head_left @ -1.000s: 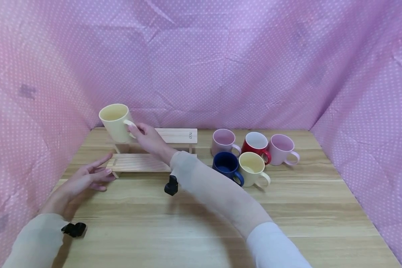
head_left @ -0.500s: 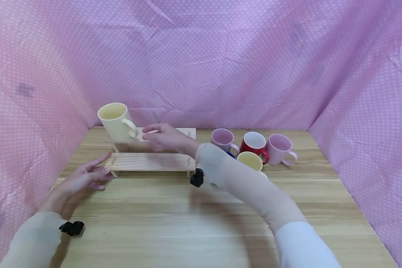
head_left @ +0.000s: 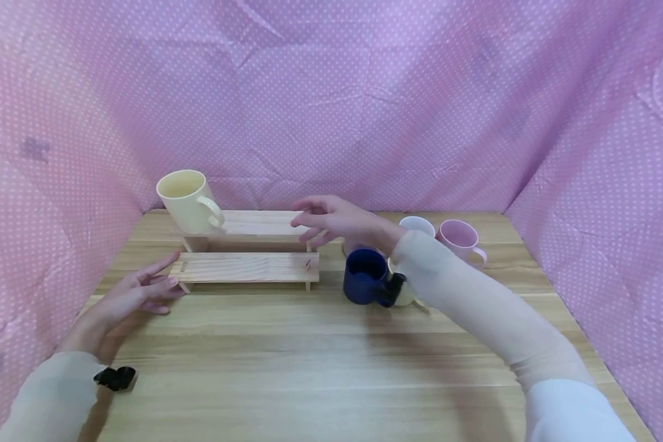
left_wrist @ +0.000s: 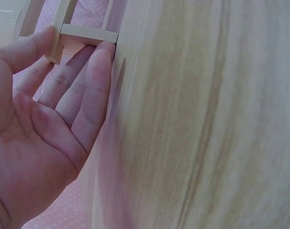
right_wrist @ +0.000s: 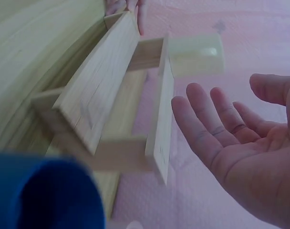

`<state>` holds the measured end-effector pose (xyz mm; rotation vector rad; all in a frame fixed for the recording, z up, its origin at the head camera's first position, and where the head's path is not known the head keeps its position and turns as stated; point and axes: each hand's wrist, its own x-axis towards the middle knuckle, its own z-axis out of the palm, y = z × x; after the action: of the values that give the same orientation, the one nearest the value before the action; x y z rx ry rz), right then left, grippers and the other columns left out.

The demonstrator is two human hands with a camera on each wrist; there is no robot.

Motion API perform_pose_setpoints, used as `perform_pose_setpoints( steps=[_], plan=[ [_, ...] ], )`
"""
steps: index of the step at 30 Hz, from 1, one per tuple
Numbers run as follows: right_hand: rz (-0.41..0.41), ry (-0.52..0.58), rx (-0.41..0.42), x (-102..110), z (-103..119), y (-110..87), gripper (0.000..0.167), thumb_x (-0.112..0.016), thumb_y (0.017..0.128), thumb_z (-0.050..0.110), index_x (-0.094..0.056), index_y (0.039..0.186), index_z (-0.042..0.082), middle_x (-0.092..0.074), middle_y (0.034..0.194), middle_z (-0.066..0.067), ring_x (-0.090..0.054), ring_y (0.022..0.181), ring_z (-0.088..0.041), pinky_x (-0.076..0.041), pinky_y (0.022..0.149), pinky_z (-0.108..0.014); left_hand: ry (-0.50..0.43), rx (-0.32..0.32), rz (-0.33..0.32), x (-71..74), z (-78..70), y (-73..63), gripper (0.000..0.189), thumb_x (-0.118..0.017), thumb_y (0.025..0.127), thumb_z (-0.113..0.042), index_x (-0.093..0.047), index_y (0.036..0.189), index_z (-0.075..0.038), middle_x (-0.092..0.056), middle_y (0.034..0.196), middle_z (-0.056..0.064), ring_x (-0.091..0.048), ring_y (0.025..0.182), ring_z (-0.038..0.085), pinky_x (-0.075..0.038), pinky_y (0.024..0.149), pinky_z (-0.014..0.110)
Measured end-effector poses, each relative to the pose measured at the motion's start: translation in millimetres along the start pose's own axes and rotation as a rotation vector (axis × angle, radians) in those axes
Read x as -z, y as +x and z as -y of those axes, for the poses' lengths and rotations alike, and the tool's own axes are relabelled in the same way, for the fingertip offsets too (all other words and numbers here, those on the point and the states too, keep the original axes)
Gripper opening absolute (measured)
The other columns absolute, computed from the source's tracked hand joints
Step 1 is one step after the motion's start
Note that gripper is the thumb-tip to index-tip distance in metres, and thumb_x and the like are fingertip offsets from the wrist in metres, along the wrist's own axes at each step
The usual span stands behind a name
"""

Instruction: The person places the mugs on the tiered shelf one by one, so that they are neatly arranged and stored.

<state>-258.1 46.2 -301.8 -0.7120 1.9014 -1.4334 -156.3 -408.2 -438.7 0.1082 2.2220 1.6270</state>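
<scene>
A two-tier wooden rack (head_left: pixel 243 267) stands on the table's left half. My left hand (head_left: pixel 135 296) holds its lower left end. In the left wrist view, the thumb (left_wrist: pixel 34 47) lies against the board edge and the fingers reach the rack's leg (left_wrist: pixel 88 34). A pale yellow mug (head_left: pixel 185 205) stands upright at the left end of the upper board, handle to the right. My right hand (head_left: pixel 337 220), holding nothing, hovers over the rack's right end with fingers spread and slightly bent. Below its wrist stands a dark blue mug (head_left: pixel 359 279).
Right of the rack, a red mug with a white inside (head_left: pixel 417 225) and a pink mug (head_left: pixel 458 236) stand behind my right forearm. Another pink mug and a second yellow mug (head_left: pixel 404 299) are mostly hidden. Pink dotted cloth (head_left: pixel 287 110) surrounds the wooden table (head_left: pixel 265 368).
My right hand has let go of the yellow mug's handle, leaving the mug on the upper board, and has moved right toward the other mugs. My left hand has stayed at the rack.
</scene>
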Motion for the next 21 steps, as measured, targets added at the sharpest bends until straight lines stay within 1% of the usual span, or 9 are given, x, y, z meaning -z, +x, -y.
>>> perform_pose_setpoints(
  steps=[3, 5, 7, 9, 11, 14, 18, 21],
  plan=[
    [-0.033, 0.034, -0.012, 14, -9, -24.7, 0.051, -0.057, 0.106, 0.026, -0.041, 0.152, 0.009, -0.054, 0.144, -0.018, -0.063, 0.12, -0.033, -0.054, 0.099, -0.049, -0.015, -0.003, -0.002, 0.3, 1.6, 1.2, 0.073, -0.056, 0.106, -0.022, -0.011, 0.164, -0.027, -0.066, 0.126, -0.016, -0.066, 0.112, 0.009, -0.06, 0.085, 0.042],
    [-0.06, 0.062, -0.024, 23, -15, -41.7, 0.052, -0.059, 0.105, 0.025, -0.042, 0.151, 0.008, -0.056, 0.143, -0.016, -0.063, 0.12, -0.032, -0.053, 0.1, -0.05, -0.028, -0.005, 0.0, 0.7, 2.2, 1.8, 0.073, -0.056, 0.106, -0.02, -0.011, 0.164, -0.027, -0.067, 0.125, -0.015, -0.067, 0.111, 0.009, -0.06, 0.085, 0.041],
    [-0.086, 0.067, -0.041, 32, -21, -59.5, 0.054, -0.061, 0.104, 0.027, -0.043, 0.151, 0.009, -0.057, 0.142, -0.012, -0.063, 0.121, -0.031, -0.052, 0.1, -0.049, -0.032, -0.004, 0.001, 0.9, 2.1, 1.8, 0.073, -0.056, 0.106, -0.019, -0.011, 0.164, -0.028, -0.067, 0.124, -0.016, -0.067, 0.111, 0.008, -0.06, 0.084, 0.04],
    [-0.098, 0.073, -0.045, 40, -27, -76.0, 0.053, -0.061, 0.104, 0.028, -0.044, 0.151, 0.01, -0.058, 0.141, -0.011, -0.062, 0.122, -0.034, -0.053, 0.1, -0.048, -0.035, -0.007, 0.006, 1.1, 1.6, 1.1, 0.074, -0.056, 0.106, -0.019, -0.011, 0.164, -0.027, -0.067, 0.124, -0.016, -0.067, 0.111, 0.009, -0.061, 0.084, 0.04],
    [-0.114, 0.061, -0.049, 47, -34, -91.9, 0.055, -0.06, 0.104, 0.029, -0.043, 0.152, 0.009, -0.058, 0.14, -0.012, -0.061, 0.123, -0.035, -0.054, 0.099, -0.046, -0.038, -0.006, 0.007, 1.4, 1.2, 0.7, 0.074, -0.056, 0.106, -0.018, -0.01, 0.164, -0.026, -0.067, 0.124, -0.016, -0.067, 0.111, 0.009, -0.061, 0.084, 0.04],
    [-0.146, 0.067, -0.028, 55, -46, -113.9, 0.054, -0.058, 0.106, 0.026, -0.04, 0.153, 0.006, -0.059, 0.137, -0.017, -0.061, 0.121, -0.039, -0.055, 0.098, -0.045, -0.048, -0.002, 0.009, 2.2, 1.1, 1.5, 0.073, -0.055, 0.106, -0.019, -0.01, 0.164, -0.027, -0.067, 0.125, -0.013, -0.067, 0.112, 0.009, -0.06, 0.084, 0.04],
    [-0.259, 0.099, 0.009, 59, -65, -139.8, 0.05, -0.056, 0.107, 0.021, -0.04, 0.149, 0.0, -0.064, 0.126, -0.015, -0.065, 0.113, -0.037, -0.057, 0.094, -0.041, -0.045, 0.001, 0.013, 3.1, 2.0, 4.1, 0.073, -0.055, 0.107, -0.02, -0.011, 0.164, -0.028, -0.067, 0.126, -0.014, -0.066, 0.112, 0.008, -0.06, 0.084, 0.04],
    [-0.35, 0.122, 0.037, 60, -81, -157.0, 0.046, -0.055, 0.107, 0.02, -0.042, 0.145, -0.003, -0.066, 0.119, -0.011, -0.068, 0.106, -0.031, -0.057, 0.093, -0.038, -0.045, 0.003, 0.009, 2.9, 3.2, 5.3, 0.073, -0.056, 0.106, -0.02, -0.012, 0.164, -0.028, -0.067, 0.124, -0.015, -0.066, 0.112, 0.008, -0.06, 0.085, 0.04]
  ],
)
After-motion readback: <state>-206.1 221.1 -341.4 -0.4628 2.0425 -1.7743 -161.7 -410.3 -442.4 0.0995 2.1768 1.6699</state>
